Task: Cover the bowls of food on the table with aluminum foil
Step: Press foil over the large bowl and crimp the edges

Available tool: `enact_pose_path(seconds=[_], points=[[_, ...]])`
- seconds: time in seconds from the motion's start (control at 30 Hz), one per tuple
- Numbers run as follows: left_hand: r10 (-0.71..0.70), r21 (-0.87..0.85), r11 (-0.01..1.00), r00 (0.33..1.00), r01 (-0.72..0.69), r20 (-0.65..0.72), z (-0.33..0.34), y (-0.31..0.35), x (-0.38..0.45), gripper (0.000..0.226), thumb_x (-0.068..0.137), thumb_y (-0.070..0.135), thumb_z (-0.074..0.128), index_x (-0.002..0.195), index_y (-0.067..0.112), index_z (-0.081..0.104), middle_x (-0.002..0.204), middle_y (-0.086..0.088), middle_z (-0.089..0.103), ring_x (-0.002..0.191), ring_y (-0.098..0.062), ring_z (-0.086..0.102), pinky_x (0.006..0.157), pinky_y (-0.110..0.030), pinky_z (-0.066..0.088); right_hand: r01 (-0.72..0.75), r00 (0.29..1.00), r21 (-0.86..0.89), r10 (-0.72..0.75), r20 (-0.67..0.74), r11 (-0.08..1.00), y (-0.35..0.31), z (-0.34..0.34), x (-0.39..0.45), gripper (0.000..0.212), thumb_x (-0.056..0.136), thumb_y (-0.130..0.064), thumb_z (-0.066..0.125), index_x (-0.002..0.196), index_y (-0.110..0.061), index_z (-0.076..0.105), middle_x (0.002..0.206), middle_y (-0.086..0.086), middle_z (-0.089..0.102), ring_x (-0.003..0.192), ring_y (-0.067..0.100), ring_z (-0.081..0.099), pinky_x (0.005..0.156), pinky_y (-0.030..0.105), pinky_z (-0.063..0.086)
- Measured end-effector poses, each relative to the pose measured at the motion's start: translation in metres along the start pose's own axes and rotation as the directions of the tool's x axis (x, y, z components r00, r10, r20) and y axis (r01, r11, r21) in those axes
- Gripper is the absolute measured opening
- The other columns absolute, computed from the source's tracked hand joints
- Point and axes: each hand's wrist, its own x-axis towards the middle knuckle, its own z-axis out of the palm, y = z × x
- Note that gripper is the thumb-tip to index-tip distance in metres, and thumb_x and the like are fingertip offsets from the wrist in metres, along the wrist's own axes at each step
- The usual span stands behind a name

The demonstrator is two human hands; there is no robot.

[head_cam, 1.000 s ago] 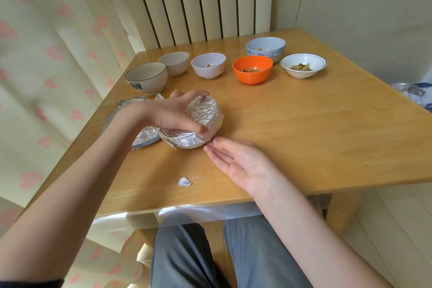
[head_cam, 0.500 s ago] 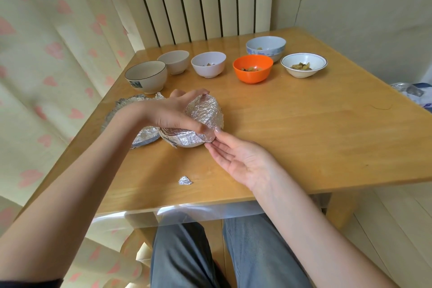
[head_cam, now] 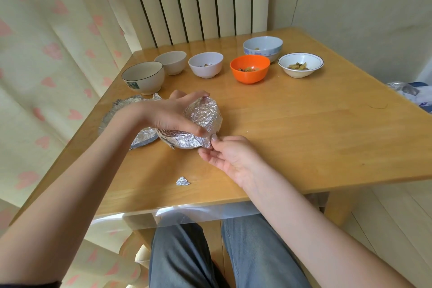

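A foil-wrapped bowl (head_cam: 203, 119) sits near the middle-left of the wooden table (head_cam: 304, 138), tilted toward me. My left hand (head_cam: 173, 114) grips it from the left, thumb and fingers curled round its rim. My right hand (head_cam: 229, 154) is palm up just in front, its fingertips pinching the foil's lower corner against the bowl's side. Behind stand uncovered bowls: a black-rimmed one (head_cam: 143, 77), a beige one (head_cam: 171, 62), a white one (head_cam: 205, 64), an orange one (head_cam: 249, 69), a blue one (head_cam: 262, 47) and a shallow white one (head_cam: 300, 64).
A crumpled foil sheet (head_cam: 140, 138) lies left of the wrapped bowl, partly under my left arm. A small foil scrap (head_cam: 182, 181) rests near the table's front edge. Curtains hang at left, a radiator behind, a wall at right. More foil (head_cam: 404, 87) shows past the right edge.
My right hand has moved up from the table to the bowl and now pinches the foil at its lower corner. My left hand keeps its hold.
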Motion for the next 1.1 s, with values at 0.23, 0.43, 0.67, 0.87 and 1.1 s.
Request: enact_pose_path(seconds=[0.23,0.43,0.67,0.87,1.1], points=[[-0.013,0.020,1.000,1.000,0.013,0.006,0.001,-0.001,0.005,0.106,0.048,0.072,0.066,0.137,0.066,0.009,0.145,0.013,0.017,0.133,-0.025,0.033,0.104,-0.039,0.032,0.121,0.987,-0.122,-0.132,-0.092,0.985,0.004,0.003,-0.006,0.016,0.096,-0.002,0.051,0.083,-0.005,0.042,0.070,0.018,0.060,0.050,0.022,0.065,0.049,0.027,0.056],[-0.052,0.077,0.996,0.999,0.052,-0.008,0.004,0.004,0.005,0.105,0.049,0.071,0.066,0.137,0.066,0.009,0.146,0.011,0.017,0.136,-0.029,0.030,0.107,-0.042,0.030,0.281,0.926,-0.206,-0.321,-0.199,0.937,0.017,0.006,-0.011,0.018,0.095,0.000,0.049,0.099,-0.014,0.037,0.096,0.014,0.055,0.065,0.019,0.065,0.053,0.030,0.057],[-0.087,0.112,0.990,0.996,0.087,-0.005,0.004,0.009,0.006,0.109,0.039,0.076,0.064,0.132,0.069,0.008,0.145,0.009,0.018,0.139,-0.033,0.025,0.112,-0.053,0.027,0.284,0.938,-0.483,-0.345,-0.039,0.828,0.048,0.012,-0.035,0.064,0.093,-0.001,0.034,0.150,-0.028,0.021,0.142,-0.007,0.041,0.126,0.015,0.047,0.106,0.027,0.038],[-0.084,0.110,0.990,0.996,0.084,-0.009,0.005,0.007,0.008,0.110,0.038,0.077,0.067,0.132,0.070,0.009,0.142,0.012,0.020,0.138,-0.032,0.026,0.113,-0.051,0.026,0.271,0.954,-0.451,-0.300,0.007,0.850,0.046,0.014,-0.022,0.073,0.079,0.000,0.030,0.146,-0.027,0.033,0.140,-0.011,0.047,0.121,0.001,0.046,0.092,0.009,0.038],[-0.089,0.115,0.989,0.996,0.089,-0.008,0.004,0.008,0.008,0.112,0.036,0.076,0.065,0.132,0.069,0.009,0.144,0.010,0.018,0.139,-0.032,0.026,0.112,-0.049,0.028,0.185,0.983,-0.232,-0.185,0.022,0.955,0.028,-0.006,-0.023,0.068,0.084,0.009,0.042,0.146,-0.020,0.036,0.135,-0.004,0.047,0.105,0.004,0.050,0.067,0.017,0.042]])
